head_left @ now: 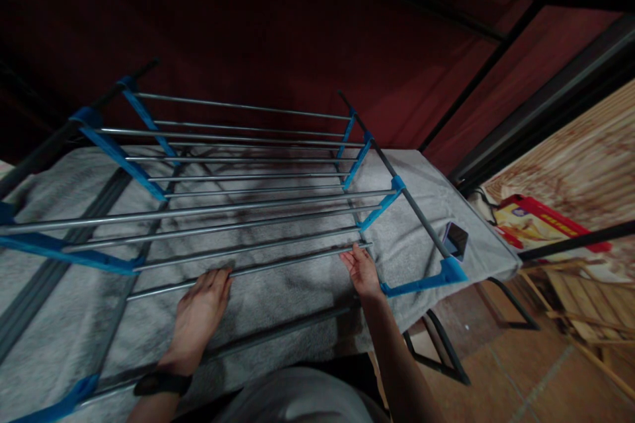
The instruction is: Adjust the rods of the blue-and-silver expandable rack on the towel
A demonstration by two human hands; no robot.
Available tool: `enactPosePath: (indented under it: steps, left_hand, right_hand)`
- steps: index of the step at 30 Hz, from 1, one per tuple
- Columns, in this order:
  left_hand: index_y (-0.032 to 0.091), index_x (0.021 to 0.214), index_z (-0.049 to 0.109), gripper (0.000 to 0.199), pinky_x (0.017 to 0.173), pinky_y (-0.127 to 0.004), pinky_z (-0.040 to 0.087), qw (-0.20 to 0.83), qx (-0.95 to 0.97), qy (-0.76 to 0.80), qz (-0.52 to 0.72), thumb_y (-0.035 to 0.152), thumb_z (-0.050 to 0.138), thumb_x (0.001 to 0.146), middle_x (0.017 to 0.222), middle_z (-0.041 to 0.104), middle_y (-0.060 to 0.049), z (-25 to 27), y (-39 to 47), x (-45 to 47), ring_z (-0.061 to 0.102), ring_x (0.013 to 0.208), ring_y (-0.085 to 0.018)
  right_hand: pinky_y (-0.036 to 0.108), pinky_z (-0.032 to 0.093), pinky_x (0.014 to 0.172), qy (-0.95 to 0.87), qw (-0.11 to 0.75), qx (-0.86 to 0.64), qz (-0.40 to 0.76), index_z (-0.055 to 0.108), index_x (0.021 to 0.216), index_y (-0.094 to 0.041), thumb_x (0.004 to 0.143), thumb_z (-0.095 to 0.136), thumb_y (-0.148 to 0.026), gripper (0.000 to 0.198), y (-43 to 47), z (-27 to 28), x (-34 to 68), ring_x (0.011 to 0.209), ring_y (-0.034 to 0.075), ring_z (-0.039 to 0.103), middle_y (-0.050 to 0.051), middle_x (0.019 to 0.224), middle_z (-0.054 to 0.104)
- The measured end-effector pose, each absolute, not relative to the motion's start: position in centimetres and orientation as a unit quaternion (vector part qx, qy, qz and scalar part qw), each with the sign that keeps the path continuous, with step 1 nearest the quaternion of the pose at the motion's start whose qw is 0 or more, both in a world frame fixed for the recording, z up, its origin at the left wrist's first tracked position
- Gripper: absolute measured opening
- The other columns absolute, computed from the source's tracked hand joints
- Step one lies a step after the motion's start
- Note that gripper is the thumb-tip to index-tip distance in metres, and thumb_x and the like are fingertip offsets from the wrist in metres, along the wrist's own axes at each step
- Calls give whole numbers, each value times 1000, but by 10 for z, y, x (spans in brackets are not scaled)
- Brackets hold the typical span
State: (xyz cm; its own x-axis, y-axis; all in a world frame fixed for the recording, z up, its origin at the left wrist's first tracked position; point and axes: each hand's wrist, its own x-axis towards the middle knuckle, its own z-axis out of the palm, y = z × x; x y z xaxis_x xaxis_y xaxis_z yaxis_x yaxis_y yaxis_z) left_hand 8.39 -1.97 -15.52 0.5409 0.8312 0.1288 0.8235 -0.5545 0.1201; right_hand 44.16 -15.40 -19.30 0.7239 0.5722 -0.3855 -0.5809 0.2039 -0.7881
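Observation:
A rack frame of grey metal tubes with blue plastic brackets (119,157) lies on its side before me. One tube (288,263) crosses the near part of the frame, its right end sticking out free past my fingers. My left hand (206,304), with a dark band on the wrist, curls over this tube left of its middle. Close to the right end, my right hand (362,271) pinches the same tube between thumb and fingers. Just right of that hand is a blue bracket (421,283) on the dark side post (421,215). Another tube (112,393) runs nearer my body from the bottom-left bracket.
Grey cloth (397,165) covers the table under the rack. A phone (455,241) lies on it at the right. Beyond the table edge are a red and yellow box (546,228) and a slatted wooden piece (590,297). Dark red fabric (258,33) hangs behind.

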Motion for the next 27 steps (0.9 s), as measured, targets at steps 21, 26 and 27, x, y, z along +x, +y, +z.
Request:
enactPosePath:
  steps: [21, 26, 27]
  left_hand:
    - [15, 125, 66, 46, 94, -41, 54, 44, 874, 474, 102, 35, 29, 106, 119, 72, -14, -156, -18, 85, 66, 113, -29]
    - [15, 125, 66, 46, 92, -41, 53, 44, 872, 478, 98, 35, 28, 107, 119, 72, -13, -155, -19, 85, 65, 113, -29]
    - [15, 124, 65, 45, 92, -40, 53, 45, 871, 479, 98, 35, 28, 107, 119, 72, -13, -154, -20, 85, 65, 113, -29]
  right_hand:
    - [40, 62, 88, -8, 769, -523, 368, 57, 77, -28, 83, 78, -40, 24, -154, -199, 441, 69, 18, 66, -4, 67, 63]
    - [37, 62, 87, -3, 776, -515, 365, 59, 80, -28, 81, 79, -38, 23, -154, -198, 440, 70, 18, 66, -5, 66, 64]
    - [38, 62, 87, -2, 777, -514, 364, 59, 79, -28, 81, 79, -37, 22, -154, -198, 440, 69, 18, 66, -5, 66, 64]
